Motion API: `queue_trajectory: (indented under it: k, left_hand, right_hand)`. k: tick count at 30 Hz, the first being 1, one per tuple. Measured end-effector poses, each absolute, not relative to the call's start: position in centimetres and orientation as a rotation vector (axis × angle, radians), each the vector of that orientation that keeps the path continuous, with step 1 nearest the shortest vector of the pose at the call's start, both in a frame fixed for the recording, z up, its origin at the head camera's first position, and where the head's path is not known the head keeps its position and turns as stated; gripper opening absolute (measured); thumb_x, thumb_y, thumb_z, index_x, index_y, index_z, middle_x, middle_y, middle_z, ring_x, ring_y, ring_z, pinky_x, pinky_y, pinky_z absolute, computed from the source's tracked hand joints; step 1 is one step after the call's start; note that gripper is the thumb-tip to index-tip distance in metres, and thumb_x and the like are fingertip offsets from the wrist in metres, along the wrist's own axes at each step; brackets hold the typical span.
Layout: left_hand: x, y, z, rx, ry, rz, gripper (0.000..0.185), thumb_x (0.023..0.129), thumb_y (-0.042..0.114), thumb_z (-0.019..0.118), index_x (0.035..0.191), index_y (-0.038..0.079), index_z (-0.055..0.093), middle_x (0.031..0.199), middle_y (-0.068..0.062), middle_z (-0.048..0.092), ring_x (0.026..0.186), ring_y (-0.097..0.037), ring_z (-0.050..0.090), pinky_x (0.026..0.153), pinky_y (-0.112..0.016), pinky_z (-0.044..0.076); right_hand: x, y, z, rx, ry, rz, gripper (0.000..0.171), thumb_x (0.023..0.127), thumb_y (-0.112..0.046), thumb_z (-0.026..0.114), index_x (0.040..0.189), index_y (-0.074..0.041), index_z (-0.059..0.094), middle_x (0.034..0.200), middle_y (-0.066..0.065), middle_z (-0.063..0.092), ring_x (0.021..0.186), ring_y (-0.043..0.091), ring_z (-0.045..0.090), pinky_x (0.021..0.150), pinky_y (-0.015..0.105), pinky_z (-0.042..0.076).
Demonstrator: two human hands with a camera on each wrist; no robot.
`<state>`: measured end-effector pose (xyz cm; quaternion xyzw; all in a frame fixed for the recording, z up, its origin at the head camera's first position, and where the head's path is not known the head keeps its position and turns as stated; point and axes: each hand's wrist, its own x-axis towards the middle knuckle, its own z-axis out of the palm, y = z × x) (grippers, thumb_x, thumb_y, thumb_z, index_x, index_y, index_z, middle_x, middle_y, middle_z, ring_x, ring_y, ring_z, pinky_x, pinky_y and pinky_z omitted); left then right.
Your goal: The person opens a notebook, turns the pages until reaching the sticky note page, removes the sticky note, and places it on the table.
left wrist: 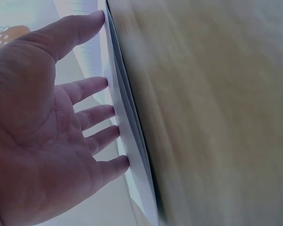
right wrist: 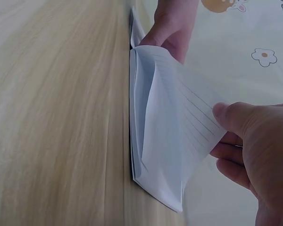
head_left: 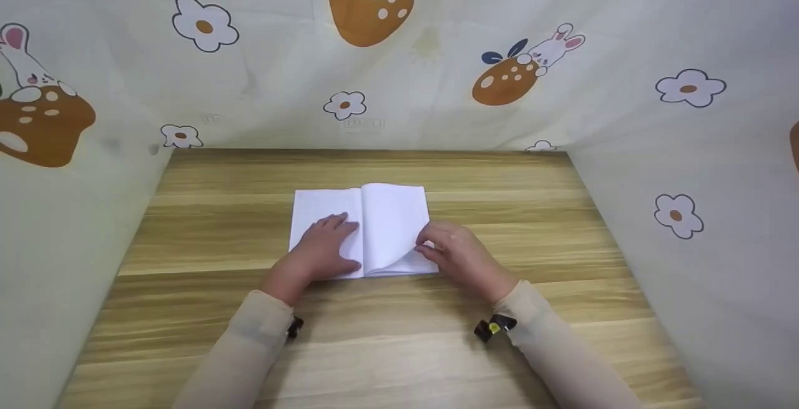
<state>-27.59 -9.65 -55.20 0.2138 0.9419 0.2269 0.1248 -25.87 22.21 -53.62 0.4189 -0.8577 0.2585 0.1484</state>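
Observation:
An open notebook [head_left: 393, 221] with white, faintly lined pages lies on the wooden table. My left hand [head_left: 323, 248] rests on its left page, fingers spread; in the left wrist view the fingertips press on the paper. At the right edge of the notebook my right hand [head_left: 460, 253] pinches a page [right wrist: 198, 117] between thumb and fingers. That page is lifted and curved, its lower corner raised off the pages beneath. Ruled lines show on it in the right wrist view, where the left hand appears behind the notebook.
The wooden table [head_left: 399, 346] is bordered at the back and both sides by a pale curtain [head_left: 274, 78] printed with flowers, rabbits and orange-brown shapes. Black bands with small devices [head_left: 495, 328] sit at the sleeve cuffs.

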Motion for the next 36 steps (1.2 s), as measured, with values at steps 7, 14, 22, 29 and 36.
queue_trajectory:
  k: [7, 14, 22, 29, 36]
  left_hand:
    - [-27.9, -9.4, -54.4, 0.580, 2.796, 0.716, 0.064, 0.101, 0.032, 0.079, 0.153, 0.000, 0.060, 0.165, -0.026, 0.048, 0.154, -0.048, 0.043, 0.125, -0.065, 0.036]
    - [-26.8, -6.9, -52.9, 0.690, 2.872, 0.934, 0.033, 0.102, 0.023, 0.077, 0.130, 0.005, 0.073, 0.135, -0.013, 0.071, 0.130, -0.035, 0.065, 0.114, -0.055, 0.051]
    - [-25.2, -3.2, -52.5, 0.887, 2.793, 1.040, 0.027, 0.102, 0.028, 0.078, 0.121, 0.009, 0.074, 0.117, -0.008, 0.073, 0.109, -0.029, 0.071, 0.098, -0.050, 0.058]
    - [-25.2, -1.9, -53.0, 0.869, 2.846, 0.970, 0.023, 0.102, 0.030, 0.078, 0.117, 0.012, 0.074, 0.111, -0.003, 0.072, 0.104, -0.022, 0.071, 0.092, -0.046, 0.061]
    - [-25.2, -1.4, -53.1, 0.842, 2.875, 0.960, 0.014, 0.102, 0.028, 0.077, 0.106, 0.016, 0.073, 0.101, 0.001, 0.070, 0.093, -0.018, 0.067, 0.087, -0.041, 0.060]
  right_hand:
    - [-26.0, 22.1, -53.3, 1.202, -2.468, 0.757, 0.009, 0.101, -0.006, 0.082, 0.102, -0.009, 0.073, 0.100, 0.001, 0.076, 0.094, 0.022, 0.074, 0.083, 0.038, 0.063]
    - [-26.0, 21.9, -52.8, 1.176, -2.506, 0.767, 0.008, 0.101, -0.006, 0.081, 0.102, -0.010, 0.074, 0.099, 0.001, 0.076, 0.093, 0.025, 0.075, 0.083, 0.038, 0.063]
    - [-25.9, 21.8, -52.7, 1.146, -2.537, 0.768, 0.009, 0.101, -0.008, 0.082, 0.104, -0.011, 0.074, 0.102, -0.001, 0.077, 0.094, 0.022, 0.074, 0.083, 0.037, 0.062]
    - [-26.0, 21.7, -52.8, 1.177, -2.484, 0.780, 0.012, 0.099, -0.004, 0.083, 0.102, -0.008, 0.073, 0.097, 0.003, 0.074, 0.089, 0.029, 0.074, 0.079, 0.039, 0.061]
    - [-26.1, 21.6, -53.1, 1.186, -2.436, 0.764, 0.013, 0.098, -0.005, 0.084, 0.101, -0.007, 0.072, 0.097, 0.004, 0.074, 0.088, 0.028, 0.073, 0.078, 0.038, 0.062]
